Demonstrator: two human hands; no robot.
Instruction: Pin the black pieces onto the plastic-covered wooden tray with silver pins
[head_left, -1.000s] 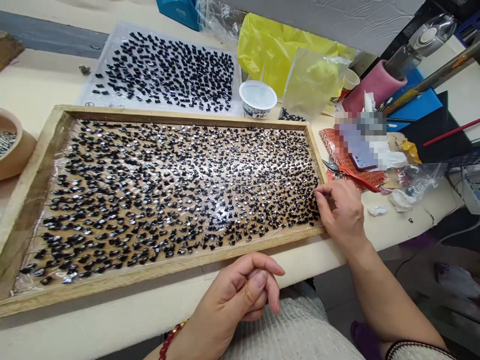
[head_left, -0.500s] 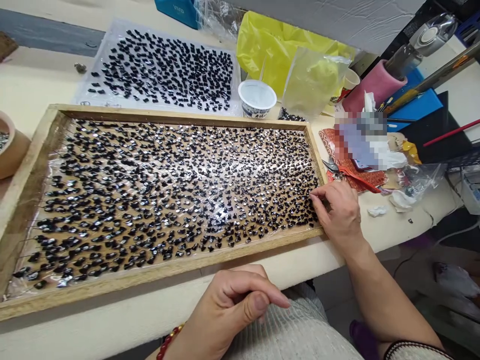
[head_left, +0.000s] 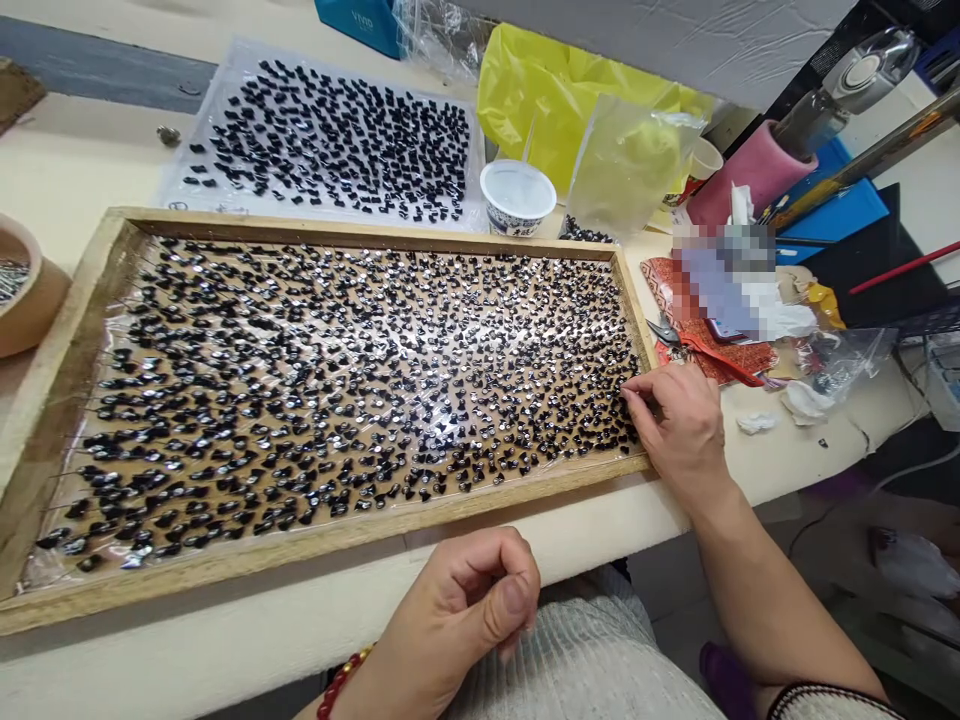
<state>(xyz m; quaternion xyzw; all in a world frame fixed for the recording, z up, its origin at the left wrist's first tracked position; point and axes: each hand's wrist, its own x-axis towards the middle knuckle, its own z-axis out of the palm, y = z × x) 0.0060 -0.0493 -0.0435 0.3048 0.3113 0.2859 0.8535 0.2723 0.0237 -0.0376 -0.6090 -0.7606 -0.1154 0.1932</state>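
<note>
A shallow wooden frame tray [head_left: 315,540] takes up the middle of the table. Rows of small glossy black pieces [head_left: 450,400] cover its film-lined base, some with thin pins or wires sticking out. At the tray's right end, my right hand [head_left: 679,415] is closed in a pinch, thumb and index fingertips at one of the small black pieces near the right rail. In front of the tray, above my lap, my left hand [head_left: 480,600] is loosely curled with the thumb near the bent index finger, and nothing shows in it.
Behind the tray lies a white sheet [head_left: 184,190] with many matte black pieces, beside a white plastic cup [head_left: 517,190] and a yellow bag [head_left: 555,90]. At right are red-handled pliers [head_left: 709,355], crumpled tissues [head_left: 806,402] and a pink cylinder [head_left: 750,175]. A bowl [head_left: 37,310] stands left.
The index finger of my left hand, stretched out before, is now bent in toward the thumb. My right hand keeps its pinch at the same spot. The view has shifted slightly.
</note>
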